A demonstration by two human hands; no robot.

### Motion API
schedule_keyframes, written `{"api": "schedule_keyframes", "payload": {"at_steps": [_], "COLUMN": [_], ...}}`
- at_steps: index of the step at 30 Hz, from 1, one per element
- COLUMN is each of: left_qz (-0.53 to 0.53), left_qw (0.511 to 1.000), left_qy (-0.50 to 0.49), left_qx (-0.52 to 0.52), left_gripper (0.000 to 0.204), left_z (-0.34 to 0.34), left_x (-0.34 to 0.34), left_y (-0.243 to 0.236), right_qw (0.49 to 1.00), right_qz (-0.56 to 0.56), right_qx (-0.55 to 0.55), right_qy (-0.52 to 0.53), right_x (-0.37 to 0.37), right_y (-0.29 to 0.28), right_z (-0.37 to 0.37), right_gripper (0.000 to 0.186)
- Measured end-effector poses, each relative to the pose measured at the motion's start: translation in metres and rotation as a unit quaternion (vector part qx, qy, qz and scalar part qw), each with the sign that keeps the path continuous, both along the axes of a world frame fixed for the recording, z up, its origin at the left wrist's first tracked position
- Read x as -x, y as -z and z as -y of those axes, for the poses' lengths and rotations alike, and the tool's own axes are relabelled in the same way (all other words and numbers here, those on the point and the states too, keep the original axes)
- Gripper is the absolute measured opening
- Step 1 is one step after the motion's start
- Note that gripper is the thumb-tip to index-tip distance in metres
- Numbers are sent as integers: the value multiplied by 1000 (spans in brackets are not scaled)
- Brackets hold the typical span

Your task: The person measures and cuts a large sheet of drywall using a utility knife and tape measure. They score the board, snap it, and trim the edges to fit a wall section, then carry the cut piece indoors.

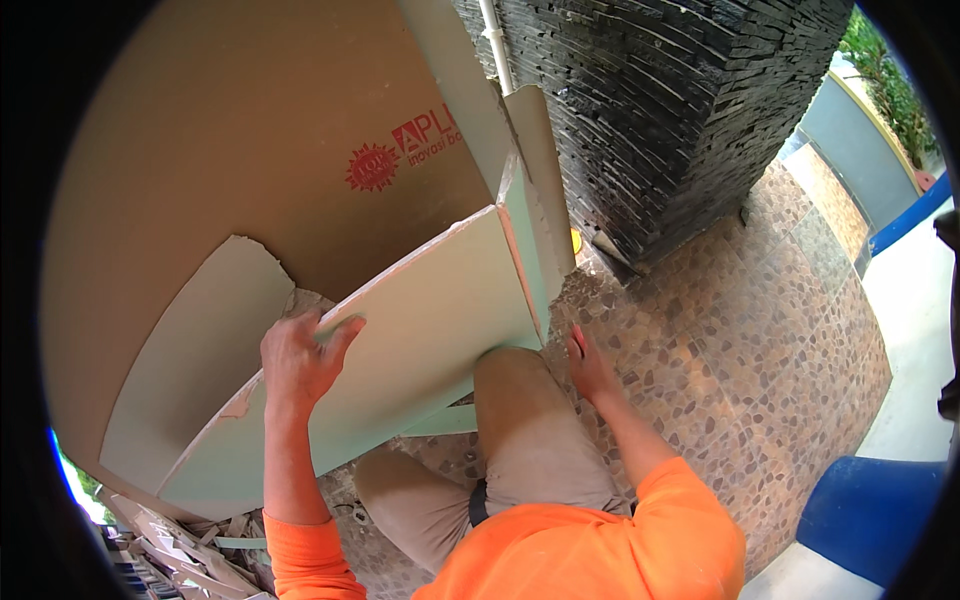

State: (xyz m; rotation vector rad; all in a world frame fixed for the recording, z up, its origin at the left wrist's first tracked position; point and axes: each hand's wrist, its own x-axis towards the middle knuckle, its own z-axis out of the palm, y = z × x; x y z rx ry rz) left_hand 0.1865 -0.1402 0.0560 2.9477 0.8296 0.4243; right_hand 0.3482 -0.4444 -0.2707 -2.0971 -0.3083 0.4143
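Observation:
My left hand (302, 358) grips the upper edge of a pale green board (405, 325) standing on edge in front of my knees, its rim chipped and pinkish white. My right hand (590, 365) is beside my right knee, to the right of the board's end, fingers curled round something small and dark that I cannot make out. A narrow upright board piece (530, 270) meets the board's right end. Behind them stands a large brown sheet (200, 150) with red printing. A broken pale piece (190, 350) leans against it at the left.
A dark stacked-stone pillar (660, 120) with a white pipe (495, 45) beside it rises behind the boards. Pebble-patterned floor (720, 380) extends to the right toward blue curved objects (865, 520) and a white surface. Board scraps (175, 550) are piled at the lower left.

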Motion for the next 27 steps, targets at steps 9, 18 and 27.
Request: {"api": "schedule_keyframes", "payload": {"at_steps": [9, 18, 27], "left_qz": [22, 10, 39], "left_qw": [999, 999, 998], "left_qy": [25, 32, 36], "left_qx": [12, -28, -37], "left_gripper": [55, 63, 60], "left_z": [6, -3, -3], "left_x": [4, 6, 4], "left_y": [-4, 1, 2], "right_qw": [935, 943, 961], "right_qz": [311, 309, 240], "right_qx": [-166, -126, 88], "right_qy": [-37, -8, -102], "right_x": [-30, -26, -30], "right_y": [-211, -226, -142], "right_z": [-76, -83, -74], "right_gripper": [32, 31, 40]}}
